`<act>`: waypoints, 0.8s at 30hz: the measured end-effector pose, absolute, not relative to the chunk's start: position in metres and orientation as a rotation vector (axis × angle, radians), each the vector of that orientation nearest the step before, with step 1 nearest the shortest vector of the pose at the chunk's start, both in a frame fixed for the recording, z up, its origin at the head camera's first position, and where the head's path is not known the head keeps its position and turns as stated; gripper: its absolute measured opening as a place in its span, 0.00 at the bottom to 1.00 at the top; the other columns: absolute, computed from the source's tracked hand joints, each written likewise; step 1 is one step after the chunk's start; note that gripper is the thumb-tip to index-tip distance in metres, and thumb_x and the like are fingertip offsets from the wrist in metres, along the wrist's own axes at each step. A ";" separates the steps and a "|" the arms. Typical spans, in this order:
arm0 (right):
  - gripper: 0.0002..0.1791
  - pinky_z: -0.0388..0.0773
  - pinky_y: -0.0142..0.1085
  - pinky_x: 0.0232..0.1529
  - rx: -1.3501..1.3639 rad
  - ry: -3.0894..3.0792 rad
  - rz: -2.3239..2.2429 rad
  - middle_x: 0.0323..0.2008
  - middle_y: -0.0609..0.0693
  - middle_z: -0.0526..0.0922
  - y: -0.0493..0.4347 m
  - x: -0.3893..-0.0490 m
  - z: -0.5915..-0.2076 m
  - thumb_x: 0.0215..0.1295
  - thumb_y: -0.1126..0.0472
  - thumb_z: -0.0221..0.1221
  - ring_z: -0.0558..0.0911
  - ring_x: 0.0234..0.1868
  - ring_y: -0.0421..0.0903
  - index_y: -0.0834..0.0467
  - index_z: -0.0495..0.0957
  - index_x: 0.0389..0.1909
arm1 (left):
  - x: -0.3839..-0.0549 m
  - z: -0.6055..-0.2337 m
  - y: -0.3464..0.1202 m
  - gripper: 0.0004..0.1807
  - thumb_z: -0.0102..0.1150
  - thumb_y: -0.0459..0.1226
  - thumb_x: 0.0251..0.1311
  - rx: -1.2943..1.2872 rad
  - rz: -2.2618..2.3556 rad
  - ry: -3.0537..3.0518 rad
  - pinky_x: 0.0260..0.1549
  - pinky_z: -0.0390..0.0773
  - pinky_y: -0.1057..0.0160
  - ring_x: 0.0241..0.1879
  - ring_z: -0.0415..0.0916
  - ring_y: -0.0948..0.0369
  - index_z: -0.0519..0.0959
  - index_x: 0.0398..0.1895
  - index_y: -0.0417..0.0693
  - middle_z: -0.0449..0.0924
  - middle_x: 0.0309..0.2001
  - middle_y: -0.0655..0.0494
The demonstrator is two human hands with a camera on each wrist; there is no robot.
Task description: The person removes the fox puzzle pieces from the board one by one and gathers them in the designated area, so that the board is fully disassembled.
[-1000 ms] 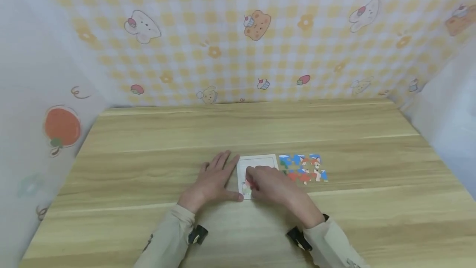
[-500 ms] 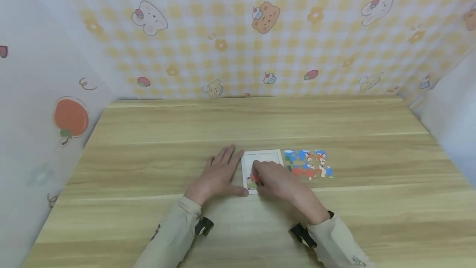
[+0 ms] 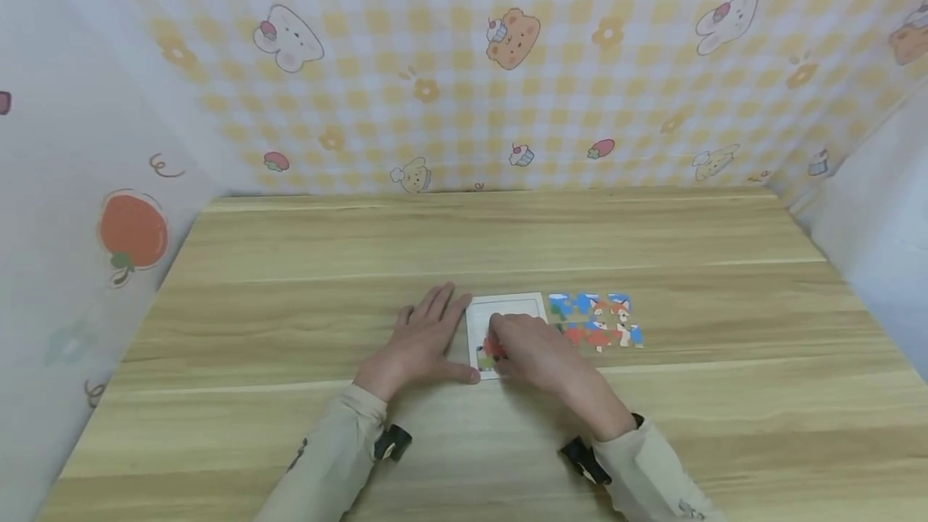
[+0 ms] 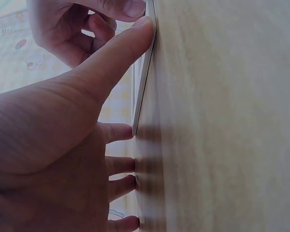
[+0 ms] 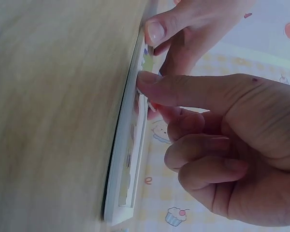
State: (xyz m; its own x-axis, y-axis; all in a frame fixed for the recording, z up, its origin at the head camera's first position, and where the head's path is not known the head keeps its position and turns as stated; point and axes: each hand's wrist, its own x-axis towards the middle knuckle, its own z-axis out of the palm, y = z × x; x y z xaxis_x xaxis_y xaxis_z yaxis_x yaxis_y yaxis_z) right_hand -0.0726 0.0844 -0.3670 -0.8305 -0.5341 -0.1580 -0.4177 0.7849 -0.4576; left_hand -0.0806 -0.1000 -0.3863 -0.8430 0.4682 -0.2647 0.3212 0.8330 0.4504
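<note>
A small white puzzle tray (image 3: 505,298) lies on the wooden table between my hands. My left hand (image 3: 420,338) steadies its left side, fingers spread straight; the thumb (image 4: 137,36) presses the near left corner, and a fingertip touches the far left corner. Over the tray, my right hand (image 3: 536,351) pinches a small reddish puzzle piece (image 5: 153,106) between thumb and forefinger, low by the tray's near left part. Its other fingers are curled. Coloured pieces show in the tray's near left corner; the hand hides much of the rest.
Right of the tray lie several loose puzzle pieces (image 3: 598,338) in blue, red and orange with fox pictures, partly behind my right hand. A checked yellow cloth (image 3: 464,103) hangs behind the table (image 3: 326,256). Dark straps sit on both wrists.
The head view has shifted slightly. My left hand keeps its hold at the tray's edge. The right fingers stay at nearly the same spot over the tray, with only slight movement.
</note>
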 end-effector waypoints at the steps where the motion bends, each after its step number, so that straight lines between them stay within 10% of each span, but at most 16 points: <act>1: 0.13 0.69 0.33 0.25 -0.733 2.702 -0.587 0.20 0.43 0.70 0.084 -0.073 -0.367 0.49 0.69 0.68 0.69 0.23 0.41 0.56 0.71 0.27 | -0.080 -0.386 -0.100 0.59 0.67 0.60 0.41 0.592 0.560 2.646 0.61 0.45 0.38 0.71 0.34 0.47 0.49 0.73 0.48 0.37 0.73 0.42; 24: 0.14 0.66 0.31 0.20 -0.821 2.807 -0.487 0.22 0.41 0.67 0.081 -0.073 -0.371 0.48 0.68 0.68 0.67 0.21 0.40 0.53 0.71 0.24 | -0.081 -0.386 -0.102 0.58 0.68 0.60 0.41 0.593 0.568 2.649 0.61 0.46 0.38 0.71 0.36 0.48 0.50 0.72 0.48 0.39 0.72 0.43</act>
State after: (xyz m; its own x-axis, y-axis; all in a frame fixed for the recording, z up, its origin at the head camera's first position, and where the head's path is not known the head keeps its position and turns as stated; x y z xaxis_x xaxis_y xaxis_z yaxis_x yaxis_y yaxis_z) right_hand -0.0734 0.0811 -0.3710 -0.8322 -0.5492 -0.0761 -0.4915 0.7943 -0.3571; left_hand -0.0814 -0.1023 -0.3864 -0.8444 0.4688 -0.2592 0.3213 0.8304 0.4552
